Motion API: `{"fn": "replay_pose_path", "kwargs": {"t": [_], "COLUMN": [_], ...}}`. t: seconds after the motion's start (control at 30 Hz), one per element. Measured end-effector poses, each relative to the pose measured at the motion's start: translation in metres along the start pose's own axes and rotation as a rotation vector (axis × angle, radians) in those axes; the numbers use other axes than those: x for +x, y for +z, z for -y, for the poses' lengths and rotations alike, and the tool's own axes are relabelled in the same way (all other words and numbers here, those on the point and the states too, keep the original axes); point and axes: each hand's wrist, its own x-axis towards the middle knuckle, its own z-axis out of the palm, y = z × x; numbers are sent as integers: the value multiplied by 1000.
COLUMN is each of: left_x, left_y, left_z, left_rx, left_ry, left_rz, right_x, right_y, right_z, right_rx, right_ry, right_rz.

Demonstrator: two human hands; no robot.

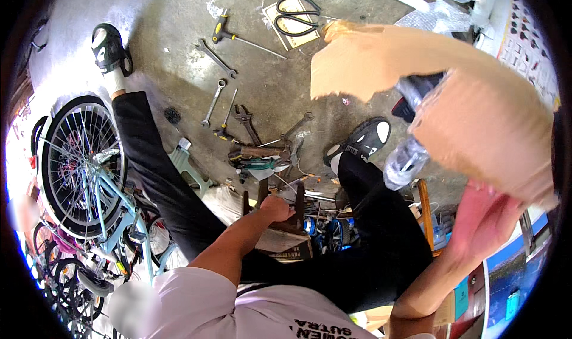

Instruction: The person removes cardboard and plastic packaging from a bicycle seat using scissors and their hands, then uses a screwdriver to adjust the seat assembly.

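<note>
At the right I have an open cardboard box [488, 124], tilted, with a torn flap sticking out to the left. My right hand [485, 220] is under its near end, fingers closed against the cardboard and partly hidden by it. Clear plastic-wrapped parts [406, 163] poke out of the box's opening. My left hand [277, 209] is low in the middle with its fingers curled, beside an upright brown wooden piece [262, 191]. What those fingers hold, if anything, does not show. Just beyond that hand lies a pile of hand tools [259, 160], some with green handles.
Spanners [213, 103], an adjustable wrench [245, 123], yellow-black T-handled tools [220, 29] and black-handled scissors [295, 23] lie on the concrete floor. A light-blue bicycle [101, 172] stands at the left. Bubble wrap [438, 17] is at the far right. My shoes [363, 137] flank the tools.
</note>
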Motion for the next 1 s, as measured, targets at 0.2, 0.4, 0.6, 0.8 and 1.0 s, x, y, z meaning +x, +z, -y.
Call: {"fn": "replay_pose_path", "kwargs": {"t": [0.2,0.4,0.6,0.8,1.0], "left_x": [12,17,41,-42,-93], "left_y": [14,48,36,2,-74], "left_z": [-6,6,33,34,50], "left_rx": [68,124,238,-29,-1], "left_ry": [-20,-3,45,61,-56], "left_rz": [-114,-306,-534,-1261,-1353], "right_x": [-3,-64,-87,-105,-101], "right_y": [54,86,100,97,94], "right_z": [5,11,2,9,1], "right_rx": [-232,-196,-285,-435,-438], "right_ry": [-242,-376,-408,-395,-417], "right_rz": [-40,13,74,13,-25]}}
